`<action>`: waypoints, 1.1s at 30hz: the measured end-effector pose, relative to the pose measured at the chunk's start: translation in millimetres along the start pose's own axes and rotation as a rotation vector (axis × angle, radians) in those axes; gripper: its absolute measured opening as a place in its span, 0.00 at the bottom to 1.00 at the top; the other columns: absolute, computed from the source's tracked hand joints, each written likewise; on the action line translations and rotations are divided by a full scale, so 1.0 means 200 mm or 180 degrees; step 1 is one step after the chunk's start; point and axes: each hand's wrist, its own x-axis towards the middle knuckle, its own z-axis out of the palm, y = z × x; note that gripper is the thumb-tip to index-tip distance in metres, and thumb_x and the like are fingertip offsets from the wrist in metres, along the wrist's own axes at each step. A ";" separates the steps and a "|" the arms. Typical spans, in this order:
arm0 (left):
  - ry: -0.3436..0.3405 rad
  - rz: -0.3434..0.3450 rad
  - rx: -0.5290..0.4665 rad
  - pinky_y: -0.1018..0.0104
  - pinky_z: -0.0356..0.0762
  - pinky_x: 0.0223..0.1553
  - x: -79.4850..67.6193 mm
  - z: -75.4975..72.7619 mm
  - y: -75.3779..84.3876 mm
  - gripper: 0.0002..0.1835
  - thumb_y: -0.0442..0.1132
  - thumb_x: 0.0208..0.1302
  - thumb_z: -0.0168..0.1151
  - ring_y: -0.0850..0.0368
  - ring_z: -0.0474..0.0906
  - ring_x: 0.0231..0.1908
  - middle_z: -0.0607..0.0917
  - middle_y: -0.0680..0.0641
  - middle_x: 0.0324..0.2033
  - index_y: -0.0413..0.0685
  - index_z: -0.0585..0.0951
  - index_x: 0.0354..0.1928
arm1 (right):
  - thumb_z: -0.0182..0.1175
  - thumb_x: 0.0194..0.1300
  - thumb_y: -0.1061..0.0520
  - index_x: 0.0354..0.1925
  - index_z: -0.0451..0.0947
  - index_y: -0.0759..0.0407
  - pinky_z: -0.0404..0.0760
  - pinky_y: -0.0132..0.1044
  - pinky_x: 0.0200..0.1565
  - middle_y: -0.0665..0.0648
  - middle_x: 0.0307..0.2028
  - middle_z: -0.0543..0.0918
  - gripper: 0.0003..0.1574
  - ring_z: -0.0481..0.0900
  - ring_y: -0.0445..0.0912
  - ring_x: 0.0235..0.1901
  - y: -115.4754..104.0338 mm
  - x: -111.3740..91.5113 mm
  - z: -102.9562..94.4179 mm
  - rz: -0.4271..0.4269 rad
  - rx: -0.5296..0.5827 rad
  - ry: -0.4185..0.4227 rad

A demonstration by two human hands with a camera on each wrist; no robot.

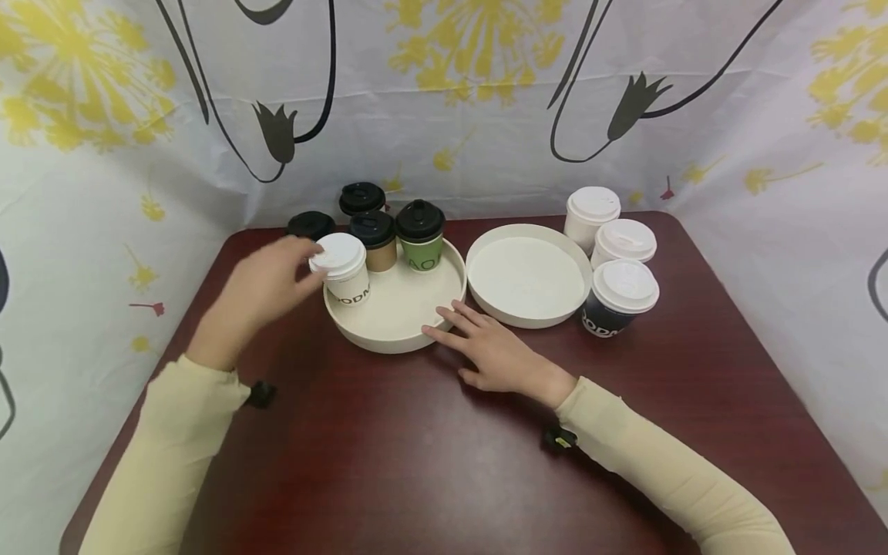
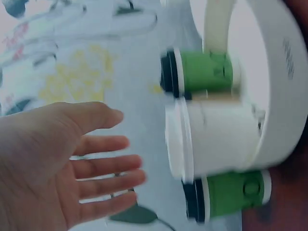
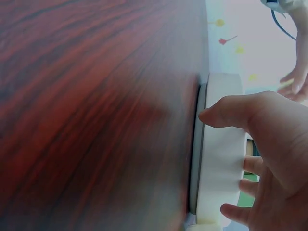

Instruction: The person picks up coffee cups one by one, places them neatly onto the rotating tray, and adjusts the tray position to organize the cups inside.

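Currently, the left hand, fingers extended, grasps nothing beside a white lidded paper cup on a round cream tray; loading appears partly done. The right hand, fingers spread, grips nothing at its rim. Three white-lidded cups stand outside a second cream tray. A dark-red wood-grain tabletop adjoins floral white fabric.

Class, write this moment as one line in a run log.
left hand: open, near white cup; right hand: open, at left tray rim; left tray: white cup, brown cup, green cup
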 end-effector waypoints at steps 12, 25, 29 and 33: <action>-0.0353 0.0024 -0.0004 0.35 0.59 0.62 0.33 0.05 -0.32 0.39 0.37 0.60 0.60 0.32 0.55 0.67 0.57 0.35 0.70 0.47 0.56 0.71 | 0.65 0.49 0.52 0.72 0.52 0.40 0.58 0.50 0.71 0.60 0.73 0.56 0.55 0.53 0.60 0.72 -0.02 0.00 0.01 -0.0006 -0.0018 0.0007; -0.0925 0.0037 0.0042 0.33 0.51 0.66 0.50 0.12 -0.38 0.45 0.35 0.56 0.63 0.27 0.48 0.69 0.50 0.34 0.72 0.50 0.51 0.73 | 0.65 0.50 0.53 0.73 0.50 0.39 0.58 0.50 0.71 0.59 0.73 0.54 0.56 0.51 0.59 0.73 -0.02 0.00 0.01 0.0052 0.0031 -0.0022; -0.1005 0.0026 0.0042 0.32 0.50 0.66 0.53 0.13 -0.39 0.44 0.35 0.57 0.62 0.26 0.48 0.68 0.51 0.34 0.72 0.50 0.52 0.73 | 0.65 0.50 0.53 0.73 0.50 0.39 0.58 0.49 0.71 0.59 0.73 0.55 0.56 0.52 0.59 0.73 -0.02 0.00 0.00 0.0043 0.0017 -0.0018; -0.1061 -0.0069 0.0022 0.32 0.52 0.65 0.53 0.15 -0.39 0.42 0.36 0.60 0.60 0.26 0.49 0.68 0.51 0.33 0.72 0.52 0.52 0.73 | 0.65 0.50 0.52 0.73 0.50 0.39 0.58 0.49 0.71 0.59 0.73 0.55 0.56 0.53 0.59 0.73 -0.02 0.01 0.00 0.0036 -0.0011 -0.0027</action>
